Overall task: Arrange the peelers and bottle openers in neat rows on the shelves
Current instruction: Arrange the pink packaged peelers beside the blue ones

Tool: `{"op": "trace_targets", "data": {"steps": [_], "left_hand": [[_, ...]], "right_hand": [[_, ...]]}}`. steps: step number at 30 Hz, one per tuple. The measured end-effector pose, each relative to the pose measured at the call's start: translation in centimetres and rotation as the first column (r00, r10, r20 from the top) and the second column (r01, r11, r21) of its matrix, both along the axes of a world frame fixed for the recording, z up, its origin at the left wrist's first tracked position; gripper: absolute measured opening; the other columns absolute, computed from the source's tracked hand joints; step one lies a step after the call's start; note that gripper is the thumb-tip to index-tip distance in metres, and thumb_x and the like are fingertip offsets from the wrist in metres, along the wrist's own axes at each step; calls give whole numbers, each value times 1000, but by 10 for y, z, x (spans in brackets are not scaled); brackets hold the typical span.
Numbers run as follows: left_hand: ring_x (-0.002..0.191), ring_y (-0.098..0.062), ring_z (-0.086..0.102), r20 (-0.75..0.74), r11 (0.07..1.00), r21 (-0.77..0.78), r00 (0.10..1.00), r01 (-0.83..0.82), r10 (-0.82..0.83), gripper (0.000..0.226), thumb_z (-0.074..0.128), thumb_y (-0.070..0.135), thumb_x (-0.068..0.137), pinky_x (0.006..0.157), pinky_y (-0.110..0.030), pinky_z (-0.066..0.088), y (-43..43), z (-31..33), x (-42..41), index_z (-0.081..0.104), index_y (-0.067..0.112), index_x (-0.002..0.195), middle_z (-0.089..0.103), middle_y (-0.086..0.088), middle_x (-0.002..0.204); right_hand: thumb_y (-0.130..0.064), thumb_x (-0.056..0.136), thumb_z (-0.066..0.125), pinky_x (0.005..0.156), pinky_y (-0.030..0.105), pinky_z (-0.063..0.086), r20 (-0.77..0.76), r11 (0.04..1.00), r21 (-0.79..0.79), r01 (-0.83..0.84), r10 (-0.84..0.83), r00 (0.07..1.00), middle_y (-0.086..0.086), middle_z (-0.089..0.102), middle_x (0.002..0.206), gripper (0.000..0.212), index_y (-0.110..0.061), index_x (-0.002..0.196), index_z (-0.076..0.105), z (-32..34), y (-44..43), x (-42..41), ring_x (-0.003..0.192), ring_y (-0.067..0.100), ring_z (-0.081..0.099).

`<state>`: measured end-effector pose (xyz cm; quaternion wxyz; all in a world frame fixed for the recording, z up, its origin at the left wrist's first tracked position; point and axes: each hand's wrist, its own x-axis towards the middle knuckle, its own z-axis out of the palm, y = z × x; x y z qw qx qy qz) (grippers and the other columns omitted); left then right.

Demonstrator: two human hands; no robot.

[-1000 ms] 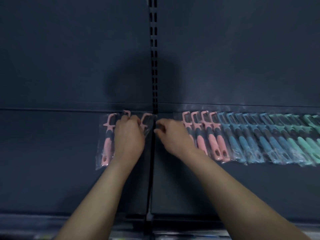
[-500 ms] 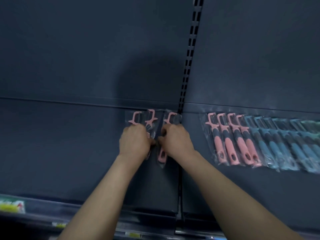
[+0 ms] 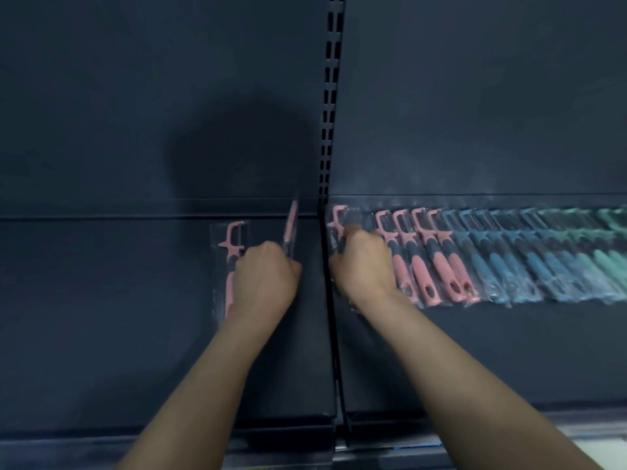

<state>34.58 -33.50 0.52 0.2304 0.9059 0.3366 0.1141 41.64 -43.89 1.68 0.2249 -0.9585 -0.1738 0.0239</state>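
**Peelers on both sides of the slotted upright**

Dark shelf, split by the slotted upright. Right of the upright: row of bagged peelers, pink nearest it, then blue, then teal. Right hand, just right of the upright, fingers curled over the end pink peeler. Left hand, just left of it, grips a tilted pink peeler. Flat pink peeler lies further left, partly under that hand.

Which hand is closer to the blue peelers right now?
Right. The right hand holds the end pink peeler at the row's left end, four pink peelers short of the blue peelers. The left hand is farther left, past the upright post, gripping a tilted pink peeler.
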Motion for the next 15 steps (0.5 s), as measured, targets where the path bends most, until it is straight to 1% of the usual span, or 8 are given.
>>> {"op": "trace_targets", "data": {"steps": [1,3,5,6,9,11,13,15], "left_hand": [[56,-24,54,11,997,-72,1000,25,-24,27,54,20,84,49,-26,36,-2,1,3,48,5,63,56,-10,59],[52,-19,55,29,976,-203,997,73,-68,26,56,23,84,42,-24,36,-6,2,12,57,4,66,58,-7,57],[48,-12,52,61,949,-299,994,101,-87,26,58,23,83,36,-19,34,-10,1,20,61,4,66,56,-2,53],[48,-11,51,75,935,-336,993,112,-92,27,59,24,83,37,-18,35,-13,1,24,62,3,66,56,-2,53],[57,-20,60,109,862,-485,988,146,-106,26,60,23,84,51,-28,47,-19,-3,34,66,-1,77,65,-9,63],[73,-31,67,125,805,-573,987,153,-99,25,60,22,84,67,-43,56,-25,-6,40,67,-2,81,69,-17,75],[80,-35,67,130,781,-606,987,152,-91,24,60,21,85,74,-50,56,-31,-8,45,67,-2,80,69,-20,80],[81,-35,67,135,761,-632,988,148,-80,22,61,20,85,76,-51,55,-36,-10,50,67,0,76,69,-20,79]], "right_hand": [[-6,83,54,78,35,44,26,1000,-10,16,-16,1000,24,56,112,28,-3,110,52,2,-5,4,103,38,55],[-6,83,54,79,36,44,59,999,-27,33,-32,998,24,57,111,26,-2,109,53,4,-14,11,102,38,55],[-7,83,55,81,36,44,77,998,-51,39,-35,996,24,58,109,26,-1,108,54,3,-22,16,101,38,55],[-7,82,55,81,35,44,80,997,-59,46,-41,996,24,58,109,26,-1,108,55,3,-26,18,101,38,55],[-6,82,55,82,35,44,71,996,-64,57,-53,996,24,56,112,28,-2,110,55,1,-32,23,102,38,54],[-6,83,55,82,33,44,66,996,-76,44,-39,997,24,56,112,27,-1,109,57,-1,-35,27,102,38,54],[-8,84,56,81,31,44,56,995,-94,23,-18,998,22,56,112,25,-1,107,59,-4,-38,29,103,36,54],[-9,85,56,83,31,45,47,995,-103,7,-2,999,20,55,114,24,-1,108,60,-7,-42,31,105,35,54]]}}
